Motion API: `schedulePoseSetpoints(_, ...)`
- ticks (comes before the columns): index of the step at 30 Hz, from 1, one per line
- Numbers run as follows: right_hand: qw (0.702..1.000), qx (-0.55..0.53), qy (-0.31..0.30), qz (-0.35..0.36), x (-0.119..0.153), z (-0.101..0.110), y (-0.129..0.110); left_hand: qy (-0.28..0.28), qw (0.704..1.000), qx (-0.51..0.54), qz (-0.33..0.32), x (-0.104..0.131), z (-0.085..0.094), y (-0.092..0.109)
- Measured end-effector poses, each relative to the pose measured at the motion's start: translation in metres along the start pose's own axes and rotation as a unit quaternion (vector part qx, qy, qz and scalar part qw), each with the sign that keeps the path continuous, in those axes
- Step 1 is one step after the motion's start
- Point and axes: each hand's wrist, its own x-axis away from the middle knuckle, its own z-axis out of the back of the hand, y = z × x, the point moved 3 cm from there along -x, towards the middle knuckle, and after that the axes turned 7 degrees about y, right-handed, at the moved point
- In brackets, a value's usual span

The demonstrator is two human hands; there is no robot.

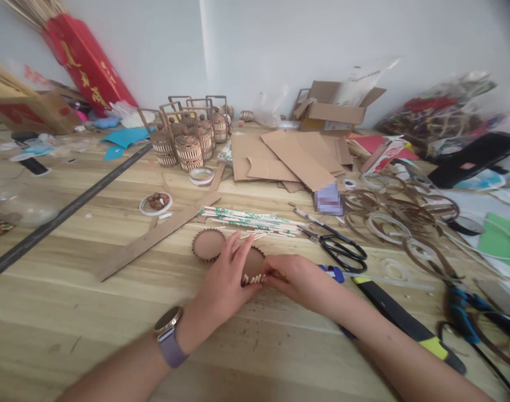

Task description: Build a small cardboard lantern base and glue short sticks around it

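Note:
A round cardboard base (253,261) with a notched rim lies under my hands. Several short pale sticks (253,279) stand in a row along its near edge. My left hand (225,276) is curled around the left side of the base, thumb at the near rim and fingers over the far side. At the right end of the stick row, my right hand (292,276) pinches against the rim; what lies between its fingertips is hidden. A second round base (208,244) sits just left of my left fingers. Long thin sticks in green-printed wrappers (250,218) lie behind.
Black scissors (342,251) and a black-and-yellow tool (401,312) are near my right arm. Brown strip coils (405,206) crowd the right. Small lidded baskets (190,151) and cardboard sheets (280,159) stand behind. A cardboard strip (154,243) lies left.

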Motion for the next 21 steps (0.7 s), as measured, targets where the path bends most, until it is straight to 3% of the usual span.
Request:
schedulePoseSetpoints(12,0.993,0.108,0.008,0.05,-0.0012,-0.0035,-0.0041,0.001,1.0,0.009,0.0,0.0009,-0.0004,-0.001)
schedulePoseSetpoints(21,0.989,0.122,0.011,0.077,-0.001,-0.0091,-0.0015,-0.002,1.0,0.005,0.0,0.001,-0.0011,-0.0017)
